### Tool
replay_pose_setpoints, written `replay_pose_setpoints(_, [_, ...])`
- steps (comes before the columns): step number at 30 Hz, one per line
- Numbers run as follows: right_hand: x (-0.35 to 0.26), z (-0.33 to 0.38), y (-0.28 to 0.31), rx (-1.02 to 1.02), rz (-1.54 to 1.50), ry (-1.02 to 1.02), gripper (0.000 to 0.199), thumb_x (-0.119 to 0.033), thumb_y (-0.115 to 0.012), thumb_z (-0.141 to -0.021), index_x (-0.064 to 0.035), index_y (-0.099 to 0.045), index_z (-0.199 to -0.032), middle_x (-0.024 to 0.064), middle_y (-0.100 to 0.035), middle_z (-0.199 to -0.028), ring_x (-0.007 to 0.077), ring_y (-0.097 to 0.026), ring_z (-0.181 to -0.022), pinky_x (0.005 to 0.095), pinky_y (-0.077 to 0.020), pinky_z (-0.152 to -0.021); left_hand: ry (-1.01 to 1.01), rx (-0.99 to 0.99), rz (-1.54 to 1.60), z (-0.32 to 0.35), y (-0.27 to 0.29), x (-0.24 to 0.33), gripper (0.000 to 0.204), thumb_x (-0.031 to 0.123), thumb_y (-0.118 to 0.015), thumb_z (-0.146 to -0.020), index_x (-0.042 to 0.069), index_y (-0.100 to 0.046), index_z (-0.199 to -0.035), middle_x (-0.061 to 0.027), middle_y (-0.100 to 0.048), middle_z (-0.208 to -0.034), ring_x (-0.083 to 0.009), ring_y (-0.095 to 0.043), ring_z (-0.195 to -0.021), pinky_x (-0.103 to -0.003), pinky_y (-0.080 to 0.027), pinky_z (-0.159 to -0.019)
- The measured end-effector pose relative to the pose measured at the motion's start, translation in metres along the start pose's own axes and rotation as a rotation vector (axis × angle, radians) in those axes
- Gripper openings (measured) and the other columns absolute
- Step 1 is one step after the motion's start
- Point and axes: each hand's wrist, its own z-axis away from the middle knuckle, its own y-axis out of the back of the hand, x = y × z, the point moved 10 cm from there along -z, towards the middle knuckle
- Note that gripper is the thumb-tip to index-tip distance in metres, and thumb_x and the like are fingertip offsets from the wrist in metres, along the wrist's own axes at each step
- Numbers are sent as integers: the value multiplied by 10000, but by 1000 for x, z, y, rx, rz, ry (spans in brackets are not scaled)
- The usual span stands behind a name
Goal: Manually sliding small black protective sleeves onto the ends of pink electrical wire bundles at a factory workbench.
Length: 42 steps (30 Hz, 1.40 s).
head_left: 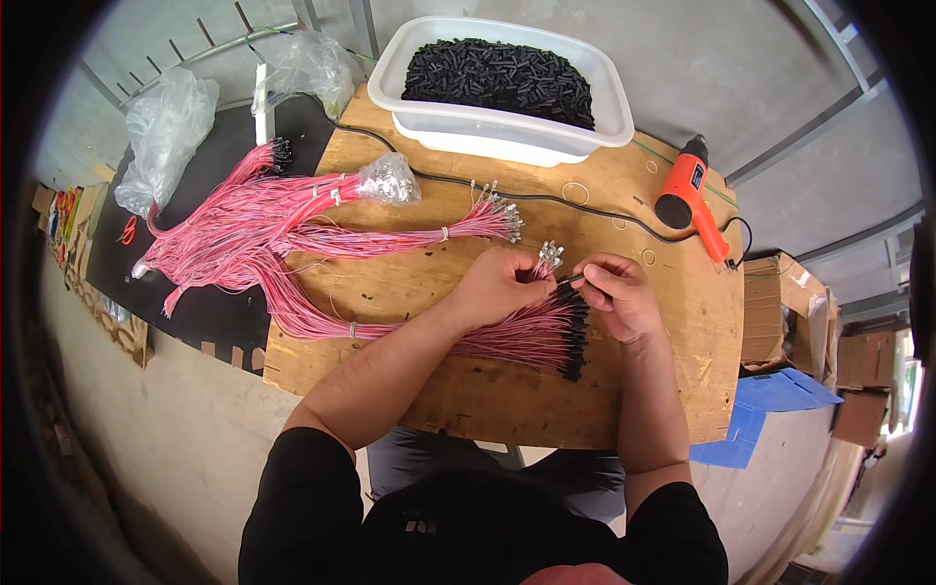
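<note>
We are sliding a small black sleeve onto a pink wire at a wooden bench.

We are holding the pink wire bundle [531, 336] down on the plywood board [487, 400], our left hand [497, 288] closed loosely over its bare metal tips [551, 256], while the fingers of our right hand [619, 292] are pinching shut on one black sleeve [570, 281]; keeping the wire end steady and the sleeve in line with it looks the surest way. Finished black-capped ends [575, 336] are lying just below. Farther out, more pink harnesses [283, 219] are spreading left, a white tub of black sleeves [502, 78] is sitting at the far edge, an orange heat gun [687, 190] is resting on the right, with cardboard boxes [780, 312] and concrete floor beyond.
</note>
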Motion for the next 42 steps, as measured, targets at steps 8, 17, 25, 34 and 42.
replay_pose_setpoints(8, [2, 0, -4, -42, 38, -5, 166, -80, -697, -936, 61, -694, -1023, 98, -704, -841, 49, -448, -574, 183, -315, -497, 15, -46, 6, 1, -3, 5, 133, 122, -705, -901, -7, -710, -870, -15, -665, -690, -51, -571, -633, -252, -462, -574])
replay_pose_setpoints(17, [1, 1, -6, -59, 76, 3, 157, -83, -701, -934, 47, -704, -1020, 92, -711, -852, 52, -454, -590, 188, -329, -514, 0, -46, 35, 1, -4, 4, 131, 118, -711, -908, -11, -708, -885, -8, -656, -694, -46, -563, -644, -248, -458, -578])
replay_pose_setpoints(25, [2, 2, -8, -49, 93, -8, 147, -85, -698, -938, 41, -710, -1011, 88, -710, -847, 55, -455, -594, 190, -331, -517, 2, -59, 26, 0, -5, 1, 143, 118, -705, -913, -21, -701, -883, -2, -639, -675, -41, -537, -631, -252, -445, -565])
replay_pose_setpoints(34, [-5, -1, 6, 98, 9, 13, 163, -92, -694, -943, 45, -706, -1029, 76, -703, -847, 49, -445, -574, 183, -311, -503, 11, -4, -75, 1, 0, 2, 131, 121, -729, -895, -4, -726, -934, -27, -689, -751, -64, -595, -706, -264, -497, -654])
replay_pose_setpoints(42, [-7, 3, -2, 62, 97, 94, 153, -47, -730, -902, 26, -710, -1035, 55, -701, -859, 38, -497, -618, 181, -351, -541, -36, 14, -152, 3, 3, 12, 173, 114, -773, -845, 11, -731, -977, -55, -713, -809, -88, -635, -737, -280, -526, -709])
